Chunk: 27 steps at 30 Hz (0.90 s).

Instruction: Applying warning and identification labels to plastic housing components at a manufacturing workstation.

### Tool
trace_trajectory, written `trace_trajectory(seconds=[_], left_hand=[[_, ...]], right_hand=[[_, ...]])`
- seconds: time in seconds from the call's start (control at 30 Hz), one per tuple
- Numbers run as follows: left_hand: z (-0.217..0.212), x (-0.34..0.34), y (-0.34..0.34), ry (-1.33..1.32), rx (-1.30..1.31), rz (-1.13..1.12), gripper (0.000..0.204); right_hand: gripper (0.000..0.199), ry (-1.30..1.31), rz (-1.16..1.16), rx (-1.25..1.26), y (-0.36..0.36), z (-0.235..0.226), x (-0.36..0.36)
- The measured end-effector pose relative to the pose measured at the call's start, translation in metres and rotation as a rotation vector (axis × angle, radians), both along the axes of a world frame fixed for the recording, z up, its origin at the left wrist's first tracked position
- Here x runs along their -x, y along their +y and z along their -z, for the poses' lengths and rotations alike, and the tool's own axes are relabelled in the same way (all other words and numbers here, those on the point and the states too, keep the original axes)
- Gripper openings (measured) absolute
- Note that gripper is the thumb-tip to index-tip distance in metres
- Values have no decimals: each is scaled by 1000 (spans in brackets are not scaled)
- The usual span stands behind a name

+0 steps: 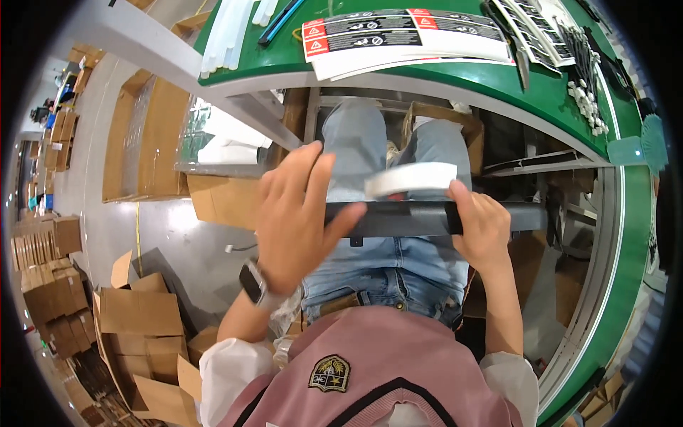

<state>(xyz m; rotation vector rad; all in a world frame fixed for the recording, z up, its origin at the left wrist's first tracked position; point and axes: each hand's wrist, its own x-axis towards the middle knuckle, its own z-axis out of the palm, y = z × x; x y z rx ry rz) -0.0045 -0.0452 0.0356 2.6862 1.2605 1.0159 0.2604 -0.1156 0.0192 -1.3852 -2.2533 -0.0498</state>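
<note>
Dark bar (409, 220) across jeans (356, 146)
Right hand (485, 224) closed round it, thumb at white strip (420, 179); left hand (293, 217) blurred, spread open

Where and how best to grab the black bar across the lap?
Probably the right end, pinched across its width, coming from the right: the black bar is long and slim, and that end projects bare past the right hand.

Between the person's left hand (295, 210) and right hand (485, 224) there is room above the black bar (416, 220); beyond it, the white strip (418, 179) and green table (283, 60) stand in the way. Leftward, a table leg (262, 119) and open cardboard box (140, 313) obstruct.
</note>
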Motion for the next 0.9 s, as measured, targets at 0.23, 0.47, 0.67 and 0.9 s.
trace_trajectory(seconds=[0.23, 0.47, 0.67, 0.9], left_hand=[[27, 16, -3, -165, 414, -89, 10], [32, 32, 8, -602, 674, 32, 16], [39, 48, 18, -803, 797, 406, 18], [39, 50, 11, -686, 767, 267, 21]], right_hand=[[64, 731, -1, 350, -2, -29, 15], [2, 1111, 159, 651, 12, -39, 46], [6, 1112, 191, 892, 25, -33, 53], [11, 1017, 313, 986, 30, -28, 59]])
